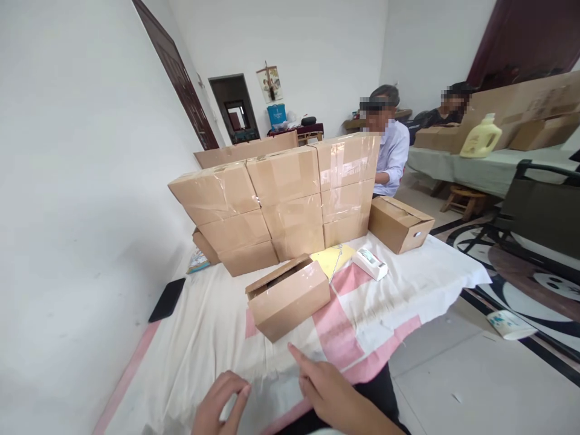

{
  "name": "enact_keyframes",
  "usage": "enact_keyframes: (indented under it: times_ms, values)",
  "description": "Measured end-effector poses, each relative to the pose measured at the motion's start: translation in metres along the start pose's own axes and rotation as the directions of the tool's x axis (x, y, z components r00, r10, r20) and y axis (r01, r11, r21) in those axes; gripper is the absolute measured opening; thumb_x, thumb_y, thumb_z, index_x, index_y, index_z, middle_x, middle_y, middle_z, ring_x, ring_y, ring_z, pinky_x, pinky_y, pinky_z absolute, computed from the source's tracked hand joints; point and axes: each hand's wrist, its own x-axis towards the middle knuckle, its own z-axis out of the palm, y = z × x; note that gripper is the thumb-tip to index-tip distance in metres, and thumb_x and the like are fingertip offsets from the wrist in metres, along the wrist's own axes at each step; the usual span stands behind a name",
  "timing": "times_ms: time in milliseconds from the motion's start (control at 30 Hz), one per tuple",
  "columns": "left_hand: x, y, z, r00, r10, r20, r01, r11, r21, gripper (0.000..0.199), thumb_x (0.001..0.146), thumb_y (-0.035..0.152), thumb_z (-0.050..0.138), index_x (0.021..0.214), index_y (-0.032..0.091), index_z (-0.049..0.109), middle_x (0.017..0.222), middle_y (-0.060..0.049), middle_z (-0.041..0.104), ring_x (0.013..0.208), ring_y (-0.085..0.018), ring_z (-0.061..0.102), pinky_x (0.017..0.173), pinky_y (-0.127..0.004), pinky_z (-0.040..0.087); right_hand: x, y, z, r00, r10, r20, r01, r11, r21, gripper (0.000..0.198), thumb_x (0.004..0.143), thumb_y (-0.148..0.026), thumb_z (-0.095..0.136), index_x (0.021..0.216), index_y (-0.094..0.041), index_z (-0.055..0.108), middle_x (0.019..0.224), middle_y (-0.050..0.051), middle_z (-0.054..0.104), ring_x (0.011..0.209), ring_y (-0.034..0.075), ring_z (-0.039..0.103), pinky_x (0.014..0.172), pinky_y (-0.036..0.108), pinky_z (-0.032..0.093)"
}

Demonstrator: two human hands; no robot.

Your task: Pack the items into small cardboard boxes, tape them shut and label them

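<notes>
One brn cardbd box (pixel 294 308) near R hand (pixel 324 385) is oblong; flap's (pixel 272 278) ajar.

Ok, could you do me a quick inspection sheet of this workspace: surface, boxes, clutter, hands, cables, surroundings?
Surface: white-and-pink cloth, wrinkled.
Boxes: near box, top slightly gaping; taped stack behind it; right box beyond the white device.
Clutter: black phone at the left edge; yellow patch beside the near box.
Hands: left hand loosely curled, nothing seen in it; right hand with index finger extended toward the near box.
Cables: nothing seen.
Surroundings: pale-shirted person behind the stack; another person farther right; yellow jug on another table; cup on the floor.
</notes>
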Motion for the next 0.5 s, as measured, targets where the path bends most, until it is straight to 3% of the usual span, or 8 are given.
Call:
enact_keyframes:
  times_ms: [100, 233, 333, 500]
  values:
    - [0.001, -0.008, 0.003, 0.996, -0.021, 0.081, 0.022, 1.0, -0.02, 0.025, 0.098, 0.037, 0.056, 0.084, 0.023, 0.073, 0.083, -0.005, 0.072, 0.081, -0.019, 0.069, 0.076, -0.025, 0.056, 0.001, -0.003, -0.005, 0.998, -0.032, 0.059, 0.026, 0.996, 0.088, 0.075, 0.094, -0.015, 0.044, 0.165, -0.025, 0.021, 0.091, 0.003, 0.074, 0.079, 0.019, 0.063, 0.078, 0.029, 0.048]
    - [0.001, -0.011, 0.03, 0.988, -0.047, 0.147, 0.062, 0.993, -0.097, 0.033, 0.097, 0.043, 0.057, 0.119, 0.025, 0.073, 0.096, -0.008, 0.074, 0.09, -0.021, 0.07, 0.083, -0.031, 0.058, 0.005, -0.016, -0.004, 0.99, -0.104, 0.093, 0.086, 0.979, 0.183, 0.073, 0.096, -0.016, 0.044, 0.164, -0.027, 0.022, 0.091, 0.002, 0.072, 0.079, 0.017, 0.062, 0.08, 0.029, 0.049]
    - [0.008, 0.0, 0.043, 0.992, -0.082, 0.092, 0.094, 0.986, -0.138, 0.043, 0.094, 0.05, 0.06, 0.127, 0.024, 0.068, 0.094, -0.007, 0.072, 0.088, -0.022, 0.068, 0.082, -0.034, 0.057, 0.012, -0.02, -0.001, 0.991, -0.128, 0.024, 0.117, 0.954, 0.276, 0.073, 0.097, -0.015, 0.044, 0.165, -0.025, 0.018, 0.089, 0.001, 0.069, 0.079, 0.016, 0.061, 0.082, 0.03, 0.049]
    - [0.038, 0.024, 0.047, 0.995, -0.062, 0.073, 0.073, 0.985, -0.155, 0.062, 0.081, 0.053, 0.077, 0.133, 0.022, 0.062, 0.098, -0.005, 0.069, 0.087, -0.02, 0.063, 0.083, -0.034, 0.052, 0.03, -0.023, -0.009, 0.973, -0.146, -0.18, 0.205, 0.905, 0.373, 0.063, 0.104, -0.026, 0.043, 0.163, -0.022, 0.022, 0.085, 0.0, 0.064, 0.078, 0.015, 0.06, 0.081, 0.032, 0.049]
